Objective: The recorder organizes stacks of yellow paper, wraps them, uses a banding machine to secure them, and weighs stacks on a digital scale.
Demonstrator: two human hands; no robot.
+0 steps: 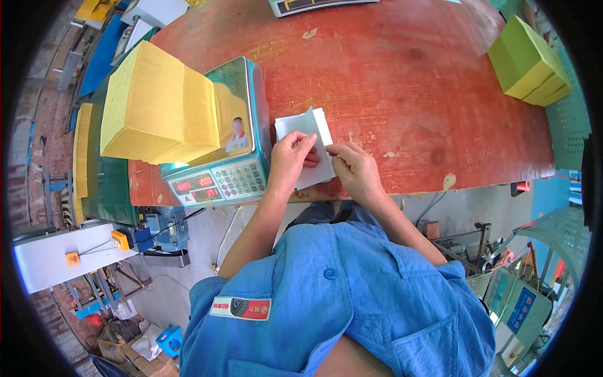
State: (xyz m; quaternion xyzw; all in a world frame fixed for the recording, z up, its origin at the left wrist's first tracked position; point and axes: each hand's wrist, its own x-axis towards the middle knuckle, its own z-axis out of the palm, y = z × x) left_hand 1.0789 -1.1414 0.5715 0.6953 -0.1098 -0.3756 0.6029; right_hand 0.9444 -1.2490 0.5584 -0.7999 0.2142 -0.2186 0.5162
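Note:
A small stack of white and pale grey paper sheets (319, 120) lies near the front edge of the red table, just right of the scale. The top sheet stands slightly lifted at its far corner. My left hand (291, 162) is over the left side of the stack, its thumb and curled fingers closed on the top sheet. Against the right edge of the paper, my right hand (357, 169) pinches with thumb and forefinger together. The exact grip of the fingertips is partly hidden.
A teal digital scale (242, 160) with a lit red display carries a yellow paper-like block (157, 107). The red wooden table (402, 94) holds another yellow block (527, 63) at the far right and a second scale (314, 5) at the back. A white machine panel (75, 251) with switches stands left.

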